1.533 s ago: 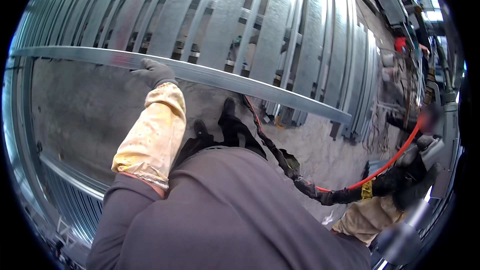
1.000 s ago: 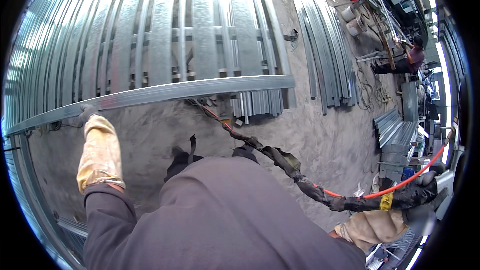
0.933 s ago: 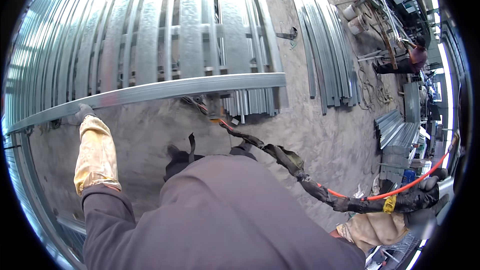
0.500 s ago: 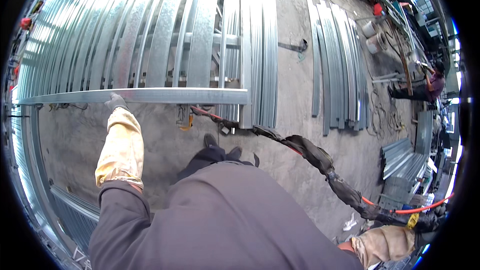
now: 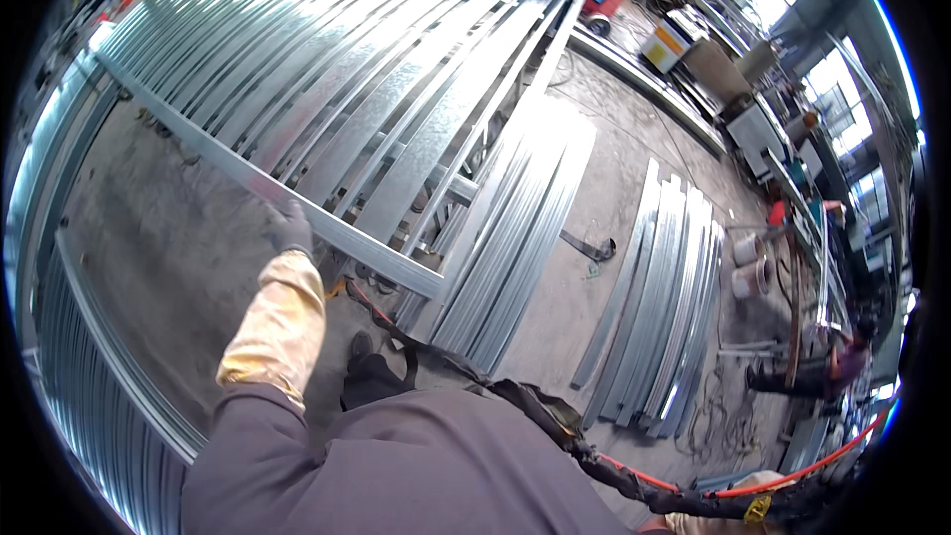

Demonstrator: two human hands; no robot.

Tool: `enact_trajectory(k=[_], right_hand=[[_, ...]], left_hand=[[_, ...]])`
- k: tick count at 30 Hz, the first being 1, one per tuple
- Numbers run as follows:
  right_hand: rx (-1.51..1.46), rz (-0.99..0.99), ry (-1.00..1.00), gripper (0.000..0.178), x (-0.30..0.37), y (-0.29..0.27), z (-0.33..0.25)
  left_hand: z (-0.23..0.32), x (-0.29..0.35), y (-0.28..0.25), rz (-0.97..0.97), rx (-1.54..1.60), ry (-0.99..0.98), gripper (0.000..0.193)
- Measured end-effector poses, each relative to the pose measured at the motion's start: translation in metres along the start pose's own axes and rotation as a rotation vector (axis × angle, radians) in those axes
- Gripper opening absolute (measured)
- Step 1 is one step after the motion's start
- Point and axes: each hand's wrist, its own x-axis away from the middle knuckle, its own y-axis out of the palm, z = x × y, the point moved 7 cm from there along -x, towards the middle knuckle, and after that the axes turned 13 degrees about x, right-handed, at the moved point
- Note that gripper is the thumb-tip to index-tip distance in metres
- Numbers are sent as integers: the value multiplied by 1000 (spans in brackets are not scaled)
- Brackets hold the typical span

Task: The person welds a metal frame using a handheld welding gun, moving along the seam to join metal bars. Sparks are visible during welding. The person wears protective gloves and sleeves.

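Observation:
My left hand (image 5: 289, 231), in a grey glove with a pale yellow sleeve guard (image 5: 279, 322), reaches to the front rail (image 5: 233, 166) of a large metal frame. Its fingers look stretched out against the rail's near edge, holding nothing. Long galvanised slats (image 5: 342, 129) lie side by side across that frame. At the lower right only part of my right sleeve guard (image 5: 698, 524) shows; the hand is hidden beside a black-wrapped cable bundle (image 5: 540, 406). An orange-red hose (image 5: 639, 476) runs along the bundle, and a yellow tie (image 5: 757, 508) is wrapped round it.
Stacked metal profiles (image 5: 525, 238) lie right of the frame, with another row (image 5: 659, 307) on the concrete floor farther right. Two buckets (image 5: 750, 279) stand beyond them, near a person (image 5: 832, 372). More ribbed metal (image 5: 94, 406) is at the lower left. The cable bundle crosses in front of me.
My view has turned, so the frame now slants down to the right. My left hand sits farther right along its rail, with fingers more spread. My right sleeve has mostly slipped out of view.

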Motion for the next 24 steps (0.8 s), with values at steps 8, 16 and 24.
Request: enact_trajectory(k=[8, 16, 24], right_hand=[[-91, -215, -87, 44, -100, 40, 5], [-205, -454, -212, 44, -89, 171, -58], [-371, -754, -226, 46, -15, 319, -99]], left_hand=[[179, 296, 33, -858, 464, 254, 53], [312, 399, 23, -1776, 591, 323, 71], [426, 388, -23, -1722, 1066, 703, 97]])
